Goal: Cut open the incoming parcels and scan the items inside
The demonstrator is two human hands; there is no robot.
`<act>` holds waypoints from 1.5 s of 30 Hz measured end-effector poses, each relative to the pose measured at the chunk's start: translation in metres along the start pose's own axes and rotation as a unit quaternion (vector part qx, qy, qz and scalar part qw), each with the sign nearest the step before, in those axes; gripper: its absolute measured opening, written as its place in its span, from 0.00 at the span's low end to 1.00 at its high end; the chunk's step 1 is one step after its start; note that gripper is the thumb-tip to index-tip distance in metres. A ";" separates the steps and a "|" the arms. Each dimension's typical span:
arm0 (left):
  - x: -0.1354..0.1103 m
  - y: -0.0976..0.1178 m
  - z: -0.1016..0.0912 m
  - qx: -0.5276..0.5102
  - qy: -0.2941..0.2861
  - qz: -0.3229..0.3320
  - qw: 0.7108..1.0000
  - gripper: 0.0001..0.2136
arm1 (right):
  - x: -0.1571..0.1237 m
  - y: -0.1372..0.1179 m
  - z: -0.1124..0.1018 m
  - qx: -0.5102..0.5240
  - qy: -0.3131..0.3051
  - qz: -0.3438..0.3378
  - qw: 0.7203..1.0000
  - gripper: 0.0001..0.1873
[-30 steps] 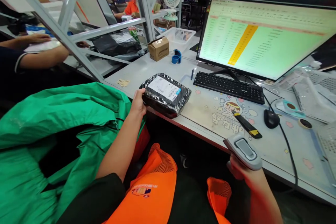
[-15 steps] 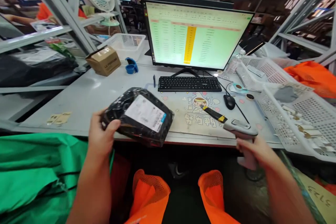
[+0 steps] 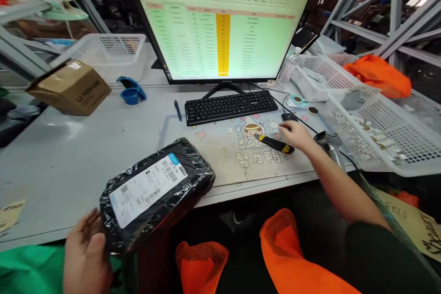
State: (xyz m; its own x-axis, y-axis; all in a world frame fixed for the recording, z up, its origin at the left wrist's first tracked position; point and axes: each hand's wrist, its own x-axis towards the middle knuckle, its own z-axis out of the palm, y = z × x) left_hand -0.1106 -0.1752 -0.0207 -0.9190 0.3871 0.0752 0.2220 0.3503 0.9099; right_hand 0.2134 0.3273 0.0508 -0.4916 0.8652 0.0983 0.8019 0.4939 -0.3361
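My left hand (image 3: 86,253) grips the near left corner of a black plastic-wrapped parcel (image 3: 156,190) with a white shipping label. The parcel is tilted and hangs partly over the grey desk's (image 3: 69,161) front edge. My right hand (image 3: 295,134) reaches over the printed desk mat (image 3: 227,156), fingers stretched out and resting at the end of a yellow-and-black utility knife (image 3: 275,144). The grey handheld scanner (image 3: 329,141) sits just behind my right wrist, partly hidden, with nothing holding it. A black mouse (image 3: 288,117) lies just beyond my fingers.
A large monitor (image 3: 220,23) and black keyboard (image 3: 230,106) stand behind the mat. A cardboard box (image 3: 70,86), blue tape dispenser (image 3: 131,92) and pen (image 3: 177,110) lie to the left. White baskets (image 3: 382,135) crowd the right side. Green bag (image 3: 31,271) at bottom left.
My right hand has let go of the scanner and moved forward to the utility knife. My left hand has drawn the parcel nearer and turned it. The view has swung right.
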 end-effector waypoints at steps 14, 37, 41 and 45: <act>-0.053 -0.035 0.038 -0.170 0.048 -0.029 0.984 0.37 | 0.106 -0.082 0.053 -0.013 0.024 -0.047 0.999 0.29; 0.061 0.111 0.101 0.097 -0.012 0.125 0.987 0.23 | -0.109 -0.078 0.046 0.247 -0.035 -0.196 0.948 0.24; 0.035 0.099 0.113 0.058 0.059 0.296 0.952 0.24 | -0.077 -0.013 0.048 0.085 0.019 -0.088 0.992 0.34; 0.009 0.087 0.120 0.041 0.029 0.403 0.914 0.25 | -0.059 0.011 0.050 -0.018 -0.019 -0.072 0.997 0.33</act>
State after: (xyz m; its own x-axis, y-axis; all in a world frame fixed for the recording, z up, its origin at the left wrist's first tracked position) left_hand -0.0605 -0.0389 0.0102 -0.4620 0.5025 0.7308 0.8556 0.0358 0.5163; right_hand 0.2345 0.2774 -0.0061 -0.6151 0.7810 0.1078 0.7326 0.6167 -0.2879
